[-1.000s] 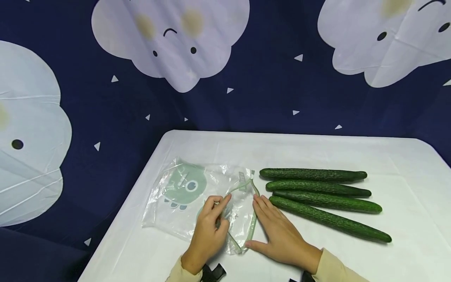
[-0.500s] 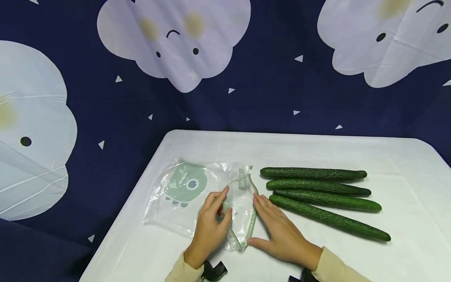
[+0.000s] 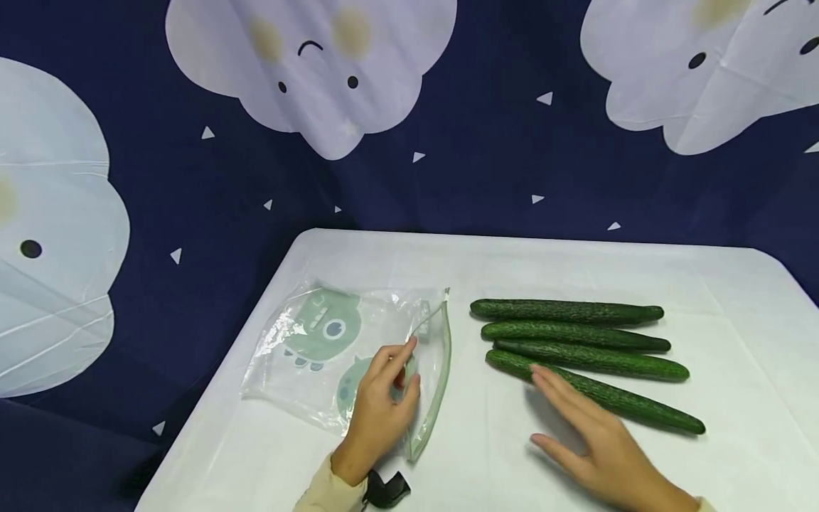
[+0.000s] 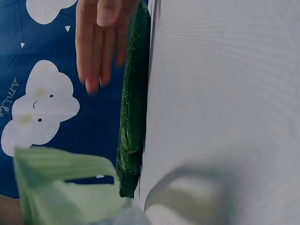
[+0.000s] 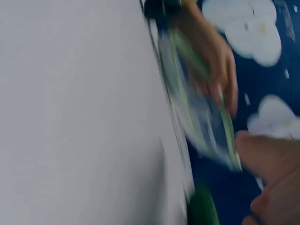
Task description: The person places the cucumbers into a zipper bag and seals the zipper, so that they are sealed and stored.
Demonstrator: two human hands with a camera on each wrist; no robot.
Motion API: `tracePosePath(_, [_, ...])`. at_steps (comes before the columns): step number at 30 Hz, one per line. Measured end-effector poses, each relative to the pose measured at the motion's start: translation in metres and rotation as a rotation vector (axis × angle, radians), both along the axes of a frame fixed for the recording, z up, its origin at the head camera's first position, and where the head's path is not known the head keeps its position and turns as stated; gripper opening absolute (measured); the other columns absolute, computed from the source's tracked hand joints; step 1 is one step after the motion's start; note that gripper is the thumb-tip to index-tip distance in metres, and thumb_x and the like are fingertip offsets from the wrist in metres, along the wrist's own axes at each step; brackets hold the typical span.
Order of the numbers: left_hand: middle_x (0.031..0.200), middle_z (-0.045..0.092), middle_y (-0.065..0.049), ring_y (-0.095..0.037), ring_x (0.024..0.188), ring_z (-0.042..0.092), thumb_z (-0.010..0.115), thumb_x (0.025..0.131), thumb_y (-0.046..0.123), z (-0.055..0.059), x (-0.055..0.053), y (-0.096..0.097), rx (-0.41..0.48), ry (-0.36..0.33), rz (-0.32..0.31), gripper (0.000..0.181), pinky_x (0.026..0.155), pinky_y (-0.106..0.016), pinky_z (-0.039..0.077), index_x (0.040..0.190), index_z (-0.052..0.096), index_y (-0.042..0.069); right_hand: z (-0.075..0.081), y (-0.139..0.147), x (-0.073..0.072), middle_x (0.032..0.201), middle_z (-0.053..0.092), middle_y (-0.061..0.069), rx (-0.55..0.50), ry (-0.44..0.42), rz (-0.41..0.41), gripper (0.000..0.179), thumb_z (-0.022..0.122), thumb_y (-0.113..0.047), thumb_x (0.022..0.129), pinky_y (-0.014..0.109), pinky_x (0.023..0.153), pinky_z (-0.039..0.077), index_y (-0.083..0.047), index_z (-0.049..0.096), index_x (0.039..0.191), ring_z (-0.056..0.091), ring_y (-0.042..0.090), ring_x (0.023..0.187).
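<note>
A clear plastic zip bag (image 3: 326,323) with green monster prints lies flat on the table, its green-edged mouth (image 3: 446,366) facing right. My left hand (image 3: 379,412) holds the near layer of that mouth between thumb and fingers, keeping it raised and parted; some fingers are hidden by the bag. The green edging (image 4: 56,164) looms close in the left wrist view. My right hand (image 3: 598,444) hovers with fingers straight beside the nearest cucumber (image 3: 633,404), its fingertips overlapping it in the head view; I cannot tell whether they touch. The right wrist view is blurred.
Several cucumbers lie side by side right of the bag, among them the farthest cucumber (image 3: 569,311) and a middle cucumber (image 3: 595,358). The white table (image 3: 736,306) ends at a dark blue curtain (image 3: 480,192) with cloud faces.
My right hand has left the bag's mouth and moved right to the nearest cucumber. The left hand stays at the bag, whose mouth edge has shifted slightly left. The cucumbers have not moved.
</note>
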State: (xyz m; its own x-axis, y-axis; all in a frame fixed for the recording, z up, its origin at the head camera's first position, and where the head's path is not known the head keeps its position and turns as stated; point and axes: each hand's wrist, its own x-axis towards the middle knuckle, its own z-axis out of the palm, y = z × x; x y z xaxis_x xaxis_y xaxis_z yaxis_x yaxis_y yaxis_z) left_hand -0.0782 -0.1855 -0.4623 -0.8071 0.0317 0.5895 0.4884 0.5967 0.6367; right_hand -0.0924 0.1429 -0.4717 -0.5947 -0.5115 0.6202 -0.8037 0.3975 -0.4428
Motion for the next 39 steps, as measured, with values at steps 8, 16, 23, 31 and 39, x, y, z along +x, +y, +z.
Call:
tracePosePath(8, [0.114, 0.062, -0.012, -0.011, 0.073, 0.053, 0.07, 0.085, -0.013, 0.001, -0.002, 0.001, 0.036, 0.01, -0.037, 0.063, 0.063, -0.025, 0.052, 0.144, 0.058, 0.005, -0.002, 0.125, -0.007, 0.126, 0.071, 0.005, -0.09, -0.128, -0.414, 0.042, 0.086, -0.009, 0.083, 0.004, 0.098, 0.038, -0.006, 0.075, 0.123, 0.056, -0.007, 0.123])
tracePosePath(16, [0.11, 0.063, -0.017, -0.024, 0.071, 0.055, 0.07, 0.078, -0.023, 0.011, 0.0, 0.005, 0.075, 0.006, -0.019, 0.06, 0.059, -0.032, 0.054, 0.136, 0.061, -0.008, -0.023, 0.163, -0.013, 0.127, 0.064, -0.02, -0.085, -0.604, -0.451, 0.048, 0.077, -0.012, 0.093, 0.007, 0.08, 0.05, -0.001, 0.063, 0.137, 0.054, -0.017, 0.114])
tracePosePath(23, [0.116, 0.063, -0.013, -0.014, 0.079, 0.056, 0.067, 0.084, -0.018, 0.004, 0.0, 0.0, 0.067, -0.039, -0.02, 0.063, 0.067, -0.025, 0.056, 0.143, 0.059, 0.004, -0.02, 0.157, -0.01, 0.137, 0.061, -0.015, -0.033, -0.629, -0.36, 0.061, 0.082, -0.011, 0.088, 0.009, 0.082, 0.05, -0.012, 0.059, 0.145, 0.05, -0.015, 0.122])
tracePosePath(31, [0.119, 0.062, -0.015, -0.013, 0.082, 0.057, 0.065, 0.089, -0.012, -0.001, -0.001, -0.002, 0.097, -0.086, -0.056, 0.059, 0.071, -0.024, 0.056, 0.146, 0.057, 0.004, -0.022, 0.157, -0.008, 0.127, 0.066, -0.022, 0.078, -0.523, -0.433, 0.052, 0.086, -0.019, 0.084, 0.004, 0.073, 0.046, -0.023, 0.071, 0.133, 0.055, -0.018, 0.108])
tracePosePath(39, [0.119, 0.062, -0.015, -0.014, 0.083, 0.059, 0.067, 0.087, -0.013, 0.002, -0.001, -0.003, 0.108, -0.099, -0.046, 0.063, 0.071, -0.024, 0.057, 0.146, 0.057, 0.008, -0.017, 0.155, -0.006, 0.072, 0.068, -0.011, 0.096, -0.586, -0.466, 0.044, 0.08, -0.023, 0.091, 0.023, 0.045, 0.042, -0.021, 0.071, 0.134, 0.052, 0.01, 0.049])
